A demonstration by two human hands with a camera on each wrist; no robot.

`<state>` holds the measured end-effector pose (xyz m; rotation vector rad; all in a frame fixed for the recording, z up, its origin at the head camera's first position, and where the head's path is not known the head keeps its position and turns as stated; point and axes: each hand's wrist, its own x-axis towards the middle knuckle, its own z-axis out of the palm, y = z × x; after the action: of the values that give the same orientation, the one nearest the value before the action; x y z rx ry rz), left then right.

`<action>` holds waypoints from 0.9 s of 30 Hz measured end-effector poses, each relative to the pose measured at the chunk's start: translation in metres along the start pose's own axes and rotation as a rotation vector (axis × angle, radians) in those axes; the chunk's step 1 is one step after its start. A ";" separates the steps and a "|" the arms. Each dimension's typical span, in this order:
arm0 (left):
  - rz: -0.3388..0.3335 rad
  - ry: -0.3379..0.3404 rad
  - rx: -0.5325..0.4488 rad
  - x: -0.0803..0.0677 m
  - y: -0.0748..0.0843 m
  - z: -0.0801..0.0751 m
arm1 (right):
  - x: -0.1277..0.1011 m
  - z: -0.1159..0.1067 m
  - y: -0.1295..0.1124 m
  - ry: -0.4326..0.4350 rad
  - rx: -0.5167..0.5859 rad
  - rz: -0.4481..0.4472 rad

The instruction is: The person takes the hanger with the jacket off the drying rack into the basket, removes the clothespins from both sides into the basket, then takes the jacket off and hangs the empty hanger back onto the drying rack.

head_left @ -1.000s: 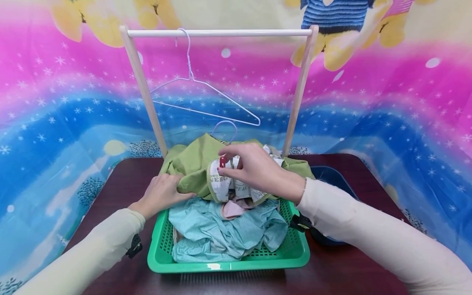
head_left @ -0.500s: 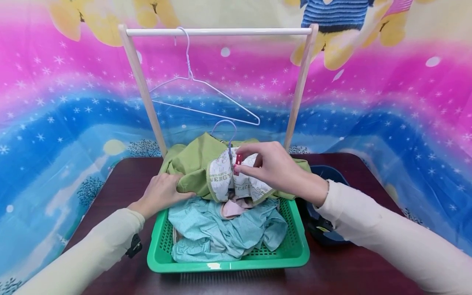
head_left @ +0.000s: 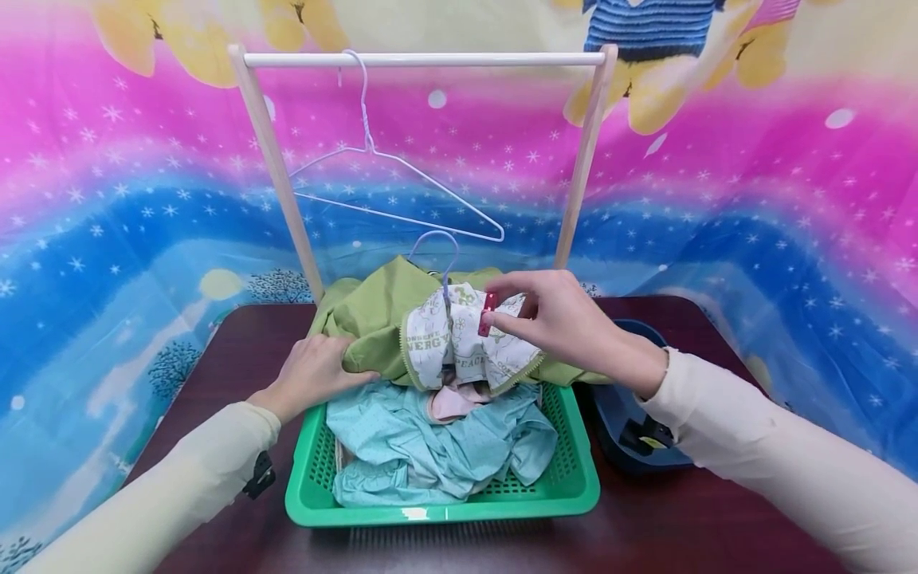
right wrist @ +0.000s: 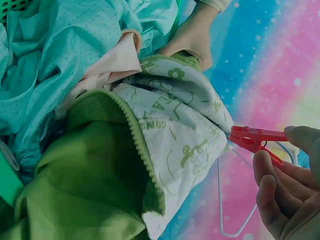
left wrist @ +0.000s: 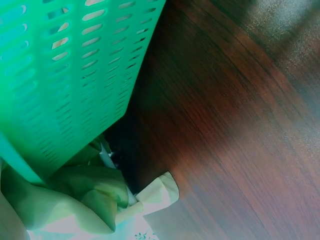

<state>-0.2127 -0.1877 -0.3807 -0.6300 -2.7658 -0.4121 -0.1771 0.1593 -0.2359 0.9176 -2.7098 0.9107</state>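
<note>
I see green basket heaped with clothes on dark table | green garment on the pile, my left hand gripping its edge | my right hand just above, pinching red clothespin at fingertips

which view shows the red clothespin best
The right wrist view: the red clothespin fills the frame's right side, pinched by the right hand, tip toward the printed cloth. The head view shows it small. The left wrist view misses it.
</note>
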 end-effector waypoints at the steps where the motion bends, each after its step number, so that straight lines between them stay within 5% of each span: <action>1: -0.001 0.001 -0.001 0.000 0.000 0.000 | 0.000 -0.001 0.001 0.003 -0.003 0.007; 27: -0.007 -0.015 0.005 0.001 0.000 -0.001 | -0.032 -0.041 0.048 0.064 -0.046 0.105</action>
<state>-0.2137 -0.1875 -0.3793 -0.6246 -2.7830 -0.4037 -0.1822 0.2298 -0.2363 0.7303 -2.7345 0.8766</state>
